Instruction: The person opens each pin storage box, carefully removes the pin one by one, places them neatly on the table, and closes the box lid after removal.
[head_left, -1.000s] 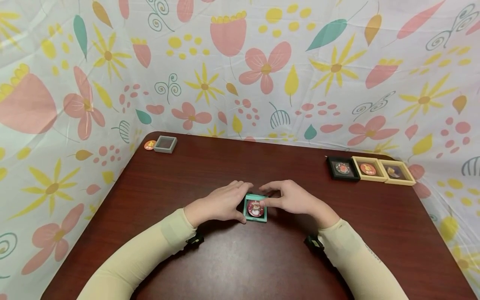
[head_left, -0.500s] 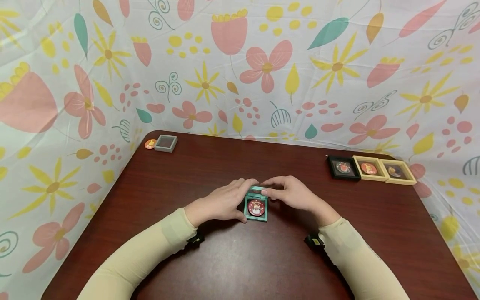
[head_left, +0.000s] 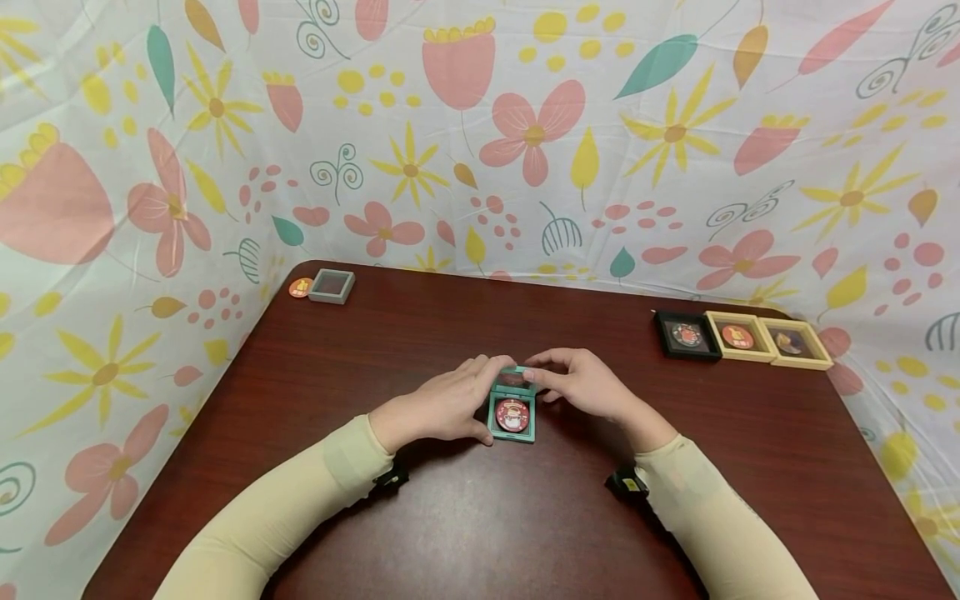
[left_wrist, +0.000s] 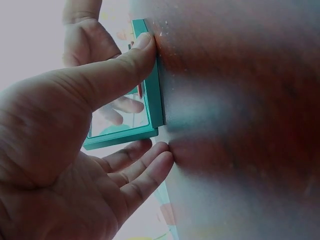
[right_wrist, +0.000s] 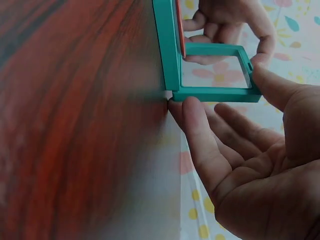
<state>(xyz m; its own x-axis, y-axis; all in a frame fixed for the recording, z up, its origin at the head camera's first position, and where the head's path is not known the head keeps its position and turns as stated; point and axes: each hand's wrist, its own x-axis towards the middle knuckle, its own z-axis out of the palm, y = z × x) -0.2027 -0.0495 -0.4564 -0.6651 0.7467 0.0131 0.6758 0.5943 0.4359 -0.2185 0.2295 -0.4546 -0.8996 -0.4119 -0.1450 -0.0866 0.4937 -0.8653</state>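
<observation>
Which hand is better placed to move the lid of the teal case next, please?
Probably the right hand: its thumb touches the free edge of the raised lid, with fingers behind. The left hand has its thumb on the teal base, so it seems better for steadying.

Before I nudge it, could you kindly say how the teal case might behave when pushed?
The teal case looks stiff, given its straight edges. Its upright lid would probably swing where it meets the base. Lying flat, the base would likely slide, not roll.

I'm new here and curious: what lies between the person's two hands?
An open teal case holding a round red badge lies between left hand and right hand, in the head view.
</observation>
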